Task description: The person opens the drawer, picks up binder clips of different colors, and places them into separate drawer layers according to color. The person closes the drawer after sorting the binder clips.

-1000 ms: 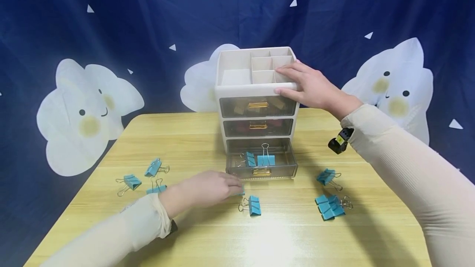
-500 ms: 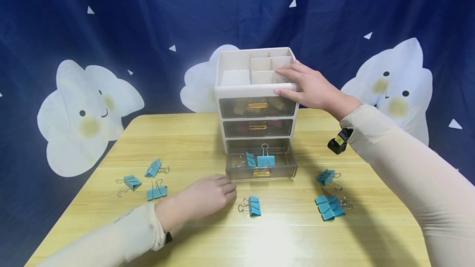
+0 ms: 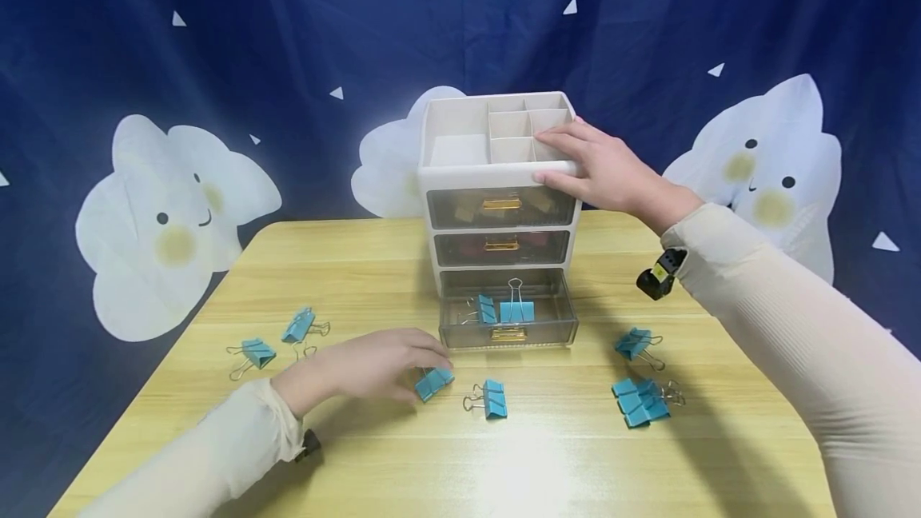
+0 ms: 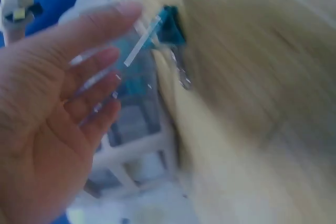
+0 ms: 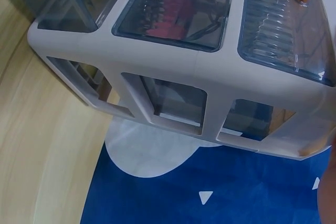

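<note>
My left hand (image 3: 370,366) hovers low over the table, left of the open bottom drawer. Its thumb and fingers are spread apart in the left wrist view. Just at the fingertips lies a blue binder clip (image 3: 434,382), partly covered by the hand in the head view; in the left wrist view the clip (image 4: 170,27) sits beyond the thumb, outside the grasp. Another binder clip (image 3: 494,400) lies to its right. My right hand (image 3: 604,170) rests on the top right edge of the white drawer organizer (image 3: 496,176), fingers extended. Two binder clips (image 3: 516,311) are inside the bottom drawer (image 3: 554,332).
Several binder clips (image 3: 257,352) lie at the left of the table (image 3: 345,262), one partly behind the left hand. More clips (image 3: 640,402) lie at the right. The two upper drawers (image 3: 501,208) are closed with things inside. A blue cloud-patterned curtain (image 3: 302,22) hangs behind.
My left hand has first drawn back left from near the drawer, then opened, uncovering a binder clip beside its fingertips. The right hand stays in place on the organizer.
</note>
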A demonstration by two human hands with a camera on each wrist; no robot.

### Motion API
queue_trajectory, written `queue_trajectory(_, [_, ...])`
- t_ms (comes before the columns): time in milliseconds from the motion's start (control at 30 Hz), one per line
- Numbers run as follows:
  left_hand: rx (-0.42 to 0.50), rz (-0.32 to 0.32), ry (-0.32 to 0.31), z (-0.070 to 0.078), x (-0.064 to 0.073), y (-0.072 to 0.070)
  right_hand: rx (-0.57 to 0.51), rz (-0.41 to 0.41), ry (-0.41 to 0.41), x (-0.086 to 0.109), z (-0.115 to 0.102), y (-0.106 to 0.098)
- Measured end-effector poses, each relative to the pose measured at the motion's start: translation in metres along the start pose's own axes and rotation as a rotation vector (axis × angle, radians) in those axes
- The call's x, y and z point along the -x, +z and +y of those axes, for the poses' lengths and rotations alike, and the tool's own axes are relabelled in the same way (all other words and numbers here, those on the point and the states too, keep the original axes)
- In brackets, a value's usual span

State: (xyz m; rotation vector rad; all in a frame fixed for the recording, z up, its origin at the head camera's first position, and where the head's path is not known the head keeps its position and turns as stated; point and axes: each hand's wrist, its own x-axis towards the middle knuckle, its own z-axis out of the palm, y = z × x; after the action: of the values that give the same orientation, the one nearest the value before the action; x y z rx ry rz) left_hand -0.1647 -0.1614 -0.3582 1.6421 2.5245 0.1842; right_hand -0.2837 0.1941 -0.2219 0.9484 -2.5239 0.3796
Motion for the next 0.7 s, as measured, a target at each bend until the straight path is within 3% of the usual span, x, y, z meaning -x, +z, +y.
queue_trajectory(133, [0.209, -0.035, -0.071, -0.012, 0.001, 0.009, -0.002, -0.005, 0.007, 0.0, 0.0, 0.0])
queue_trajectory(300, [0.383, -0.052, -0.143, -0.022, 0.0, 0.022, -0.004, -0.01, 0.016, 0.0, 0.0, 0.001])
queue_trajectory(433, [0.477, -0.033, -0.187, -0.028, 0.0, 0.028, -0.007, -0.013, 0.022, 0.0, 0.0, 0.001])
queue_trajectory(700, [0.564, -0.013, -0.198, -0.035, 0.0, 0.035, -0.01, -0.005, 0.018, 0.0, 0.001, 0.002])
